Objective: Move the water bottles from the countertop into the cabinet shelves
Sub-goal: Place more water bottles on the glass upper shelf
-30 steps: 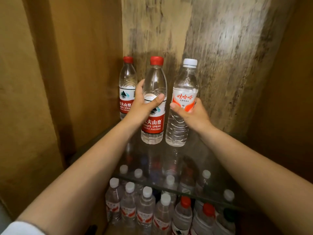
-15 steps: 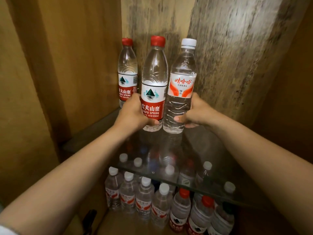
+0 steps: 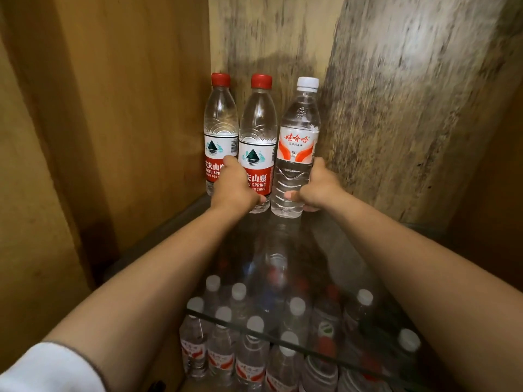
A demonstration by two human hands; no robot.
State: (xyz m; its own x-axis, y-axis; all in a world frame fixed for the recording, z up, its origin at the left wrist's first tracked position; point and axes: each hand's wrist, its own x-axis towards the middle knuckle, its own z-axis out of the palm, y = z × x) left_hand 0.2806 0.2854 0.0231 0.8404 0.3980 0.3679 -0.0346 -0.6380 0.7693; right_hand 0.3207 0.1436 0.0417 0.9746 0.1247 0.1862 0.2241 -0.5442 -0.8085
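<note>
Wood panelling point(image 3: 107, 123) lines the cabinet's left side, running back to a stained, weathered back wall point(image 3: 396, 108). Three bottles stand in a row at the back of a glass shelf point(image 3: 334, 241), all upright. Leftmost is a red-capped bottle point(image 3: 220, 120) with a red and white label, tucked into the corner and held by no one. Just beside it, touching or nearly so, is a second red-capped bottle point(image 3: 258, 128) of the same brand; the left hand point(image 3: 235, 188) grips it low down, fingers wrapped round the label's lower half and thumb across the front near the base. Next comes a white-capped bottle point(image 3: 298, 137) with an orange and white label — it leans slightly toward the right at the top. The right hand point(image 3: 318, 188) holds this one round its ribbed lower body, thumb in front, fingers behind. Both bottle bases sit at shelf level; whether they rest fully on the glass I cannot tell.

Both forearms reach in from the near edge, a white sleeve point(image 3: 51, 369) showing on the left arm. Below, seen through and past the glass, a lower level is packed with more bottles point(image 3: 254, 349) — mostly white caps, a few red ones toward the right.
</note>
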